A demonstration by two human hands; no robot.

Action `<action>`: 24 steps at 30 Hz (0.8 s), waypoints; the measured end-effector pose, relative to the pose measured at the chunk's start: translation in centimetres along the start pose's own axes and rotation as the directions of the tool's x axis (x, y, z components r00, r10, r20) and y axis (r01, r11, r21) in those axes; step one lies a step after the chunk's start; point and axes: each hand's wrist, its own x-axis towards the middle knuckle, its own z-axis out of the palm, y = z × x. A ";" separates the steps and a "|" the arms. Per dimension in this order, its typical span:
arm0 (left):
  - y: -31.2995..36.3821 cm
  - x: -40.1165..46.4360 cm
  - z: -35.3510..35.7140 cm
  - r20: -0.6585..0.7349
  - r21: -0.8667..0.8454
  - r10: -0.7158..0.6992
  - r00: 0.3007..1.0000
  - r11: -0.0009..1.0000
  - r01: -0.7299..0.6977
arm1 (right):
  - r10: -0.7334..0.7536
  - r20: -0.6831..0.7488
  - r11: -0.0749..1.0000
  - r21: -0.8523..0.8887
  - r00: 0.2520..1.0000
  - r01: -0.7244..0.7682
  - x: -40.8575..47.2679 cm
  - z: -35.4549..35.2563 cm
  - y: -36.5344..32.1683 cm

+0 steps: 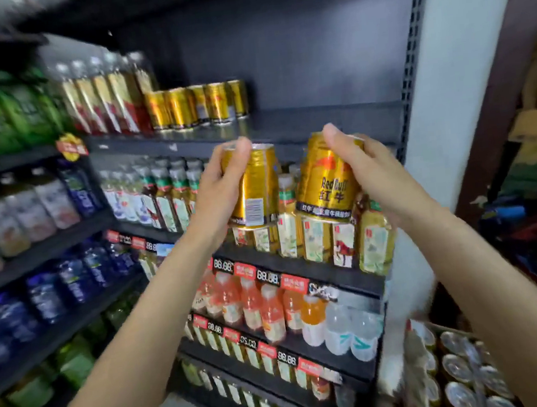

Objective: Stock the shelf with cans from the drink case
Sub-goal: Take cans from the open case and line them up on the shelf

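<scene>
Cans inside fingers (both hands).

Cans on shelf, bottles to their left, drink case lower right

Two gold cans, each held upright with a slight tilt: left can with barcode facing, right can with red logo facing. Shelf: dark, a row of gold cans at its left. Drink case, lower right: silver can tops visible.
</scene>
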 end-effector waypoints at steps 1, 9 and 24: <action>0.4 1.3 -0.8 0.001 -0.017 0.004 1.000 1.000 -0.004 | 0.000 0.001 1.000 0.024 1.000 0.000 1.6 0.7 -0.8; 0.7 13.8 -7.4 0.032 -0.081 0.101 0.994 0.992 -0.098 | -0.026 -0.035 0.999 0.030 0.999 0.027 14.7 6.9 -4.2; -6.5 30.1 -13.1 -0.008 0.715 0.436 0.900 0.632 -0.300 | -0.044 -0.153 0.945 -0.328 0.987 -0.008 29.3 14.1 -3.6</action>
